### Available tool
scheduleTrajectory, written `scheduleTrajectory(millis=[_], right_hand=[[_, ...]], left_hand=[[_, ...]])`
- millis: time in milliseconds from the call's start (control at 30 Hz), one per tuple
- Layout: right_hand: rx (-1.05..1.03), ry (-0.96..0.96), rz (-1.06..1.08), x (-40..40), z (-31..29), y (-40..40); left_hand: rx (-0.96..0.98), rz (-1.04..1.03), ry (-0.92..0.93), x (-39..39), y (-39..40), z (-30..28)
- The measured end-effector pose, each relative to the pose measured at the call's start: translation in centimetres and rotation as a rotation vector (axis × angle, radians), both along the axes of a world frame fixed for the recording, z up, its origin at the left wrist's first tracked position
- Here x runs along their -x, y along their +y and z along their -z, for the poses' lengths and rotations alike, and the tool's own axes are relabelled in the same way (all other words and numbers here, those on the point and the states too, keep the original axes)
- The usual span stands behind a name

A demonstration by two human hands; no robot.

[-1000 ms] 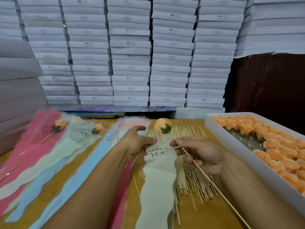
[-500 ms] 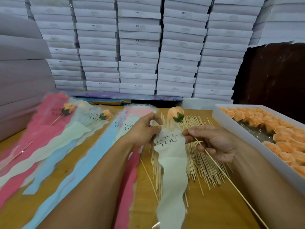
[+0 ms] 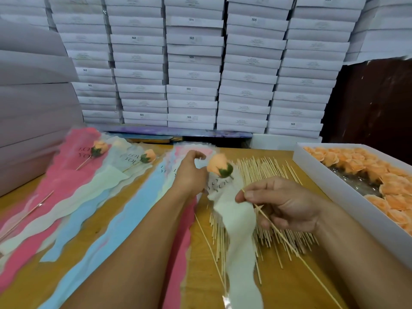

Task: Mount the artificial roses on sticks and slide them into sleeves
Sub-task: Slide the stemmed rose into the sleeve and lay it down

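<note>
An orange rose on a thin stick sits at the mouth of a pale green "LOVE YOU" sleeve, raised above the table between the person's two hands. The right hand pinches the stick just below the bloom, while the left hand, fingers curled, holds the sleeve's top edge beside the rose. Loose sticks lie beneath; sleeved roses rest far left, a white box of orange roses right.
</note>
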State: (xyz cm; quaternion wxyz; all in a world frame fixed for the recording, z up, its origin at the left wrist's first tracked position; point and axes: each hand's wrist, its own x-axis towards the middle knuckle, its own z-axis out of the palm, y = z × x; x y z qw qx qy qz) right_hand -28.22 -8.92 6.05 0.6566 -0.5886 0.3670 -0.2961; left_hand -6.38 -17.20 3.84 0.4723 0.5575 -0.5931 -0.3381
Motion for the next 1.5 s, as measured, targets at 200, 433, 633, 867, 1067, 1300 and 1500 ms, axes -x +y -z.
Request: scheduleTrajectory(millis=[200,433,633,867,1067,1300,1500], right_hand=[[0.089,0.270,0.035,-1.3,0.2,0.7],[0.133,0.320,-0.060,-2.1,-0.2,1.6],[0.055,0.132,-0.128,-1.4,-0.7,1.4],[-0.001,0.021,-0.068,1.3,-0.7,0.0],[-0.029,-0.096,0.328,3.4,-1.0,-1.6],[-0.033,-0.120,0.612,2.4,-5.1,-6.8],[-0.030,-0.111,0.681,0.9,-8.1,-11.9]], left_hand=[[0.052,0.027,-0.064,-1.0,-0.4,0.3],[0.121,-0.049,0.091,-2.2,-1.0,0.2],[0.157,0.088,0.047,-2.2,-0.5,0.0],[0.152,0.211,-0.181,-1.7,-0.4,0.4],[0.146,0.248,-0.184,-1.1,0.1,0.4],[0.104,0.359,0.025,-0.3,0.8,0.0],[0.116,0.501,0.081,-0.4,1.3,-0.4]])
